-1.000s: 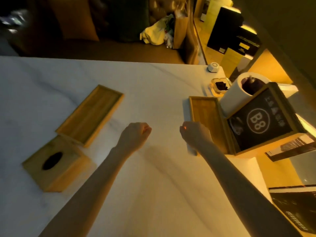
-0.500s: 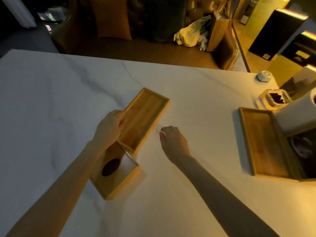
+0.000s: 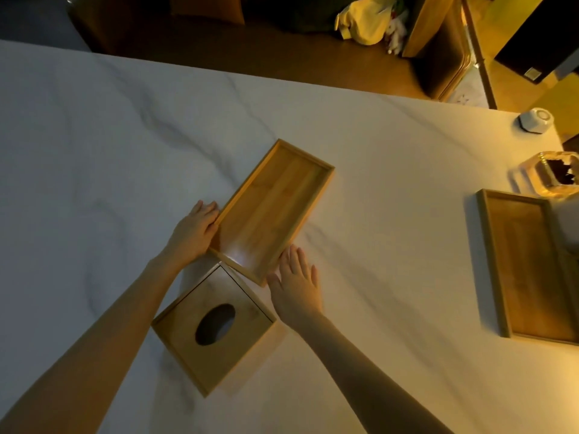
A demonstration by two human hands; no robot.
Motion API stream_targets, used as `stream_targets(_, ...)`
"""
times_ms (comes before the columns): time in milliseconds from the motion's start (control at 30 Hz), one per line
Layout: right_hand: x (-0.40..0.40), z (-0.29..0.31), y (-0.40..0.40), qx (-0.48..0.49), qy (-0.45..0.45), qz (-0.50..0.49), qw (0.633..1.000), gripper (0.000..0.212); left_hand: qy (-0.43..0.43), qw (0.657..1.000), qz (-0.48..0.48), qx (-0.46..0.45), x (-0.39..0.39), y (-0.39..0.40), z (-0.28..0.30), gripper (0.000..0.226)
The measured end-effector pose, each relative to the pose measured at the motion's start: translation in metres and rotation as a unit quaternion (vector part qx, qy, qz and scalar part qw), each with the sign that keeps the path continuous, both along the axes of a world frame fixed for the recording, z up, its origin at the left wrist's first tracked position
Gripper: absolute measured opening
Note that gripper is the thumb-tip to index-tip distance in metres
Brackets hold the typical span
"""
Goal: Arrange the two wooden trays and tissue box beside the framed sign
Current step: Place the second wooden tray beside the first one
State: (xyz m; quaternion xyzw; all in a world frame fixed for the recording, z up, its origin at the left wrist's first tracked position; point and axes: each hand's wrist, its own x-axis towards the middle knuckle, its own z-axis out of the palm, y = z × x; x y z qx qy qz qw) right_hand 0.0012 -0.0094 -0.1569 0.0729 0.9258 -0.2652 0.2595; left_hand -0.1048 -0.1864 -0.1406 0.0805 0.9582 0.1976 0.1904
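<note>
A shallow wooden tray (image 3: 272, 208) lies at an angle in the middle of the white marble table (image 3: 94, 151). My left hand (image 3: 195, 230) grips its left long rim near the close end. My right hand (image 3: 296, 283) is flat with fingers spread beside the tray's near right corner, and the thumb touches that corner. The wooden tissue box (image 3: 216, 327), with an oval slot on top, sits just below the tray between my forearms. A second wooden tray (image 3: 529, 267) lies at the right edge of view. The framed sign is out of view.
A glass dish with dark contents (image 3: 551, 175) and a small white object (image 3: 535, 120) stand at the table's far right. Part of a white roll (image 3: 568, 223) touches the second tray's right side. Beyond the far table edge are a sofa and bags.
The view has swung left, away from the framed sign. Both hands left the right tray and came to the middle tray, the left onto its rim, the right opening beside its near corner.
</note>
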Motion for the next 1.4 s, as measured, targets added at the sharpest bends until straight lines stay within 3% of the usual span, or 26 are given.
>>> stream_targets(167, -0.004, 0.004, -0.007, -0.151, 0.011, -0.123, 0.981, 0.053, -0.033, 0.983, 0.108, 0.142, 0.005, 0.015, 0.015, 0.029)
stream_targets(333, -0.001, 0.030, 0.004, -0.334, 0.016, -0.277, 0.901, 0.035, -0.111, 0.952, 0.154, 0.241, 0.007, 0.016, 0.037, 0.035)
stream_targets(433, -0.005, 0.049, 0.021, -0.376, 0.018, -0.330, 0.866, 0.024, -0.133, 0.950, 0.141, 0.245, 0.010, 0.019, 0.049, 0.036)
stream_targets(667, 0.001, 0.077, 0.064, -0.410, 0.023, -0.352, 0.841, 0.021, -0.146, 0.941, 0.130, 0.278, 0.024, 0.034, 0.077, 0.036)
stream_targets(900, 0.028, 0.100, 0.116, -0.417, 0.037, -0.284, 0.863, 0.027, -0.122, 0.933, 0.132, 0.313, 0.056, 0.074, 0.106, 0.035)
stream_targets(1133, 0.066, 0.118, 0.167, -0.357, 0.082, -0.265, 0.892, 0.029, -0.097, 0.916, 0.127, 0.368, 0.099, 0.126, 0.110, 0.037)
stream_targets(1400, 0.107, 0.104, 0.219, -0.285, 0.121, -0.280, 0.909, 0.028, -0.035, 0.945, 0.087, 0.313, 0.136, 0.196, 0.091, 0.037)
